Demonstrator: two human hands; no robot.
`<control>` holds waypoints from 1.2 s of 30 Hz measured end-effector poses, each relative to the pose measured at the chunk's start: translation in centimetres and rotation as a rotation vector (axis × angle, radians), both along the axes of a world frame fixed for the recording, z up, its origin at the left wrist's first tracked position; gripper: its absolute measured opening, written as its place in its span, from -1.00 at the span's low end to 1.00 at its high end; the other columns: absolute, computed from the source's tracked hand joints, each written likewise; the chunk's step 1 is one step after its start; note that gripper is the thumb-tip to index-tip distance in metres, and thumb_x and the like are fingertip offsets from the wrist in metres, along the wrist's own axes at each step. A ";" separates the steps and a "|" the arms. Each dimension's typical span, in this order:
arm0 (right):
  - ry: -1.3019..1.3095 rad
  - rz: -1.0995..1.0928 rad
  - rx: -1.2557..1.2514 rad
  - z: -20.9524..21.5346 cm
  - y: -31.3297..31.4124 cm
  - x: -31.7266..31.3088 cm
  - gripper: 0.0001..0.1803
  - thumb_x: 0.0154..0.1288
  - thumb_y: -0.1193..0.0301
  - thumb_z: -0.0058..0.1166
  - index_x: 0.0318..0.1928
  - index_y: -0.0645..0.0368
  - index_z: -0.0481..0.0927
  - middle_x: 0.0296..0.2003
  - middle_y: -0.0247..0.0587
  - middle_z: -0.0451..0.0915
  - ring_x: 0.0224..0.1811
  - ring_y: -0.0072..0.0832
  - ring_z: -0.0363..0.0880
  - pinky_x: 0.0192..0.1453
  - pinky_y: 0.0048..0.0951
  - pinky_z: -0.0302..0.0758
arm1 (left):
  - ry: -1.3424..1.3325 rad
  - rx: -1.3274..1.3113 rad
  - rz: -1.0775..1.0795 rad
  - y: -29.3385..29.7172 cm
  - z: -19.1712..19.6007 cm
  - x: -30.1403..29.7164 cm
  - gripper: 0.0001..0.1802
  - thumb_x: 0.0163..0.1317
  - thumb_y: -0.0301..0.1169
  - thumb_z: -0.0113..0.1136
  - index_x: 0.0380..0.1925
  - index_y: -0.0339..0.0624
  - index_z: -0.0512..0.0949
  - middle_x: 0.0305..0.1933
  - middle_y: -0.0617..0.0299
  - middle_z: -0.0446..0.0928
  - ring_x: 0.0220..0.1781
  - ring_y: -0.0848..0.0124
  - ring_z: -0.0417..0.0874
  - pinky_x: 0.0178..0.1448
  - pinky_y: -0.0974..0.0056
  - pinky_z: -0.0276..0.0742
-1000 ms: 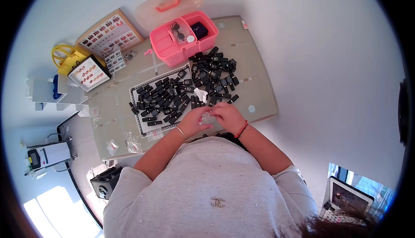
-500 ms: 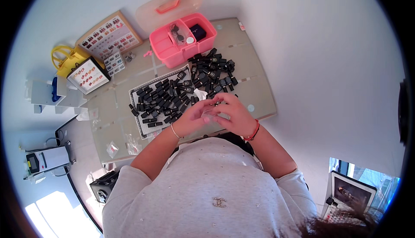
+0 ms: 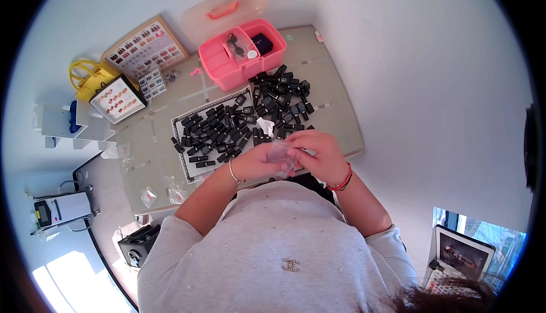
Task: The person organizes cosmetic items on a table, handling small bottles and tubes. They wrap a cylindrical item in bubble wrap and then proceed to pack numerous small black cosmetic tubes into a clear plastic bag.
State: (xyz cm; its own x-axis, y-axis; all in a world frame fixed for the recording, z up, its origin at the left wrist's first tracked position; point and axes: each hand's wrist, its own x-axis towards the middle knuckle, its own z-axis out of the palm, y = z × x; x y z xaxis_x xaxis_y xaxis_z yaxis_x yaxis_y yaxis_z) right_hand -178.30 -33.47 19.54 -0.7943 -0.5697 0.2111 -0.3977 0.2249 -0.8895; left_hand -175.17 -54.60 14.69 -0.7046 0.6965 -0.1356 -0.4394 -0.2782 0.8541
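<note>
Both hands meet just above the near edge of a glass-topped table point(image 3: 335, 125). My left hand point(image 3: 257, 162) and my right hand point(image 3: 317, 155) pinch a small clear plastic bag point(image 3: 281, 155) between them. Right behind the hands lie several small black rectangular pieces: one heap on a patterned tray point(image 3: 213, 134), another loose heap point(image 3: 281, 99) on the table to its right. A white scrap point(image 3: 265, 126) lies between the heaps.
An open pink plastic case point(image 3: 242, 51) with small items stands at the back. Display cards with coloured samples point(image 3: 145, 48) and a yellow bag point(image 3: 91, 77) lie at the far left. Small clear bags point(image 3: 170, 190) sit at the table's left near edge.
My hands have lifted slightly off the table and drawn toward my body, with the clear bag now held up between them.
</note>
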 end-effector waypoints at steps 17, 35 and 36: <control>-0.335 -0.256 -0.201 -0.3 0.8 1.0 -0.68 0.21 0.62 0.29 -0.02 0.21 0.57 -0.24 -0.34 0.65 -0.23 -0.66 0.56 -0.16 -0.60 0.39 | 0.328 -0.199 0.434 0.3 0.9 0.2 -0.63 0.37 -0.33 0.28 0.06 -0.34 0.55 0.00 0.18 0.60 0.09 0.40 0.60 0.23 0.24 0.51; -0.526 -0.198 -0.394 -0.1 -0.2 1.8 -0.87 0.31 0.57 0.26 -0.15 0.27 0.61 -0.29 -0.36 0.64 -0.24 -0.69 0.58 -0.16 -0.58 0.54 | 0.119 -0.325 0.466 0.0 3.0 0.2 -0.85 0.27 -0.50 0.36 -0.17 -0.29 0.66 -0.22 0.25 0.70 -0.19 0.55 0.67 -0.09 0.41 0.61; -0.565 -0.193 -0.402 0.0 -0.5 1.9 -0.88 0.31 0.57 0.26 -0.17 0.27 0.61 -0.29 -0.37 0.64 -0.24 -0.69 0.58 -0.16 -0.58 0.54 | 0.129 -0.299 0.483 0.1 3.0 0.2 -0.86 0.27 -0.51 0.36 -0.19 -0.29 0.66 -0.23 0.25 0.70 -0.21 0.56 0.67 -0.09 0.42 0.60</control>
